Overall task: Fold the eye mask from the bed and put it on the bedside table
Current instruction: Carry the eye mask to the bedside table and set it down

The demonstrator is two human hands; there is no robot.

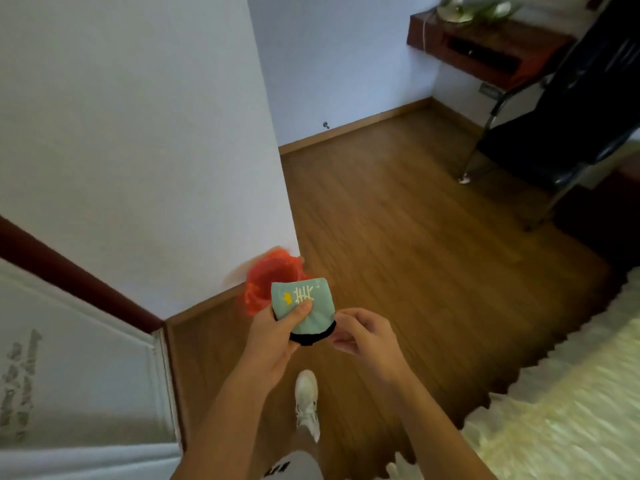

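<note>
A folded mint-green eye mask [313, 315] with a yellow and white print and a black lower edge is held in front of me, above the wooden floor. My left hand [277, 336] grips it, thumb pressed on the printed face. My right hand [363, 336] is at the mask's right edge, fingers curled beside the black trim; whether it touches the mask is unclear. No bedside table can be identified for certain.
A bin with a red-orange bag [268, 282] stands at the wall corner just behind the mask. A fluffy cream bed cover [561, 410] lies at the right. A dark chair [568, 133] and a red-brown wall shelf [485, 46] are at the far right. A white door [79, 375] is at left.
</note>
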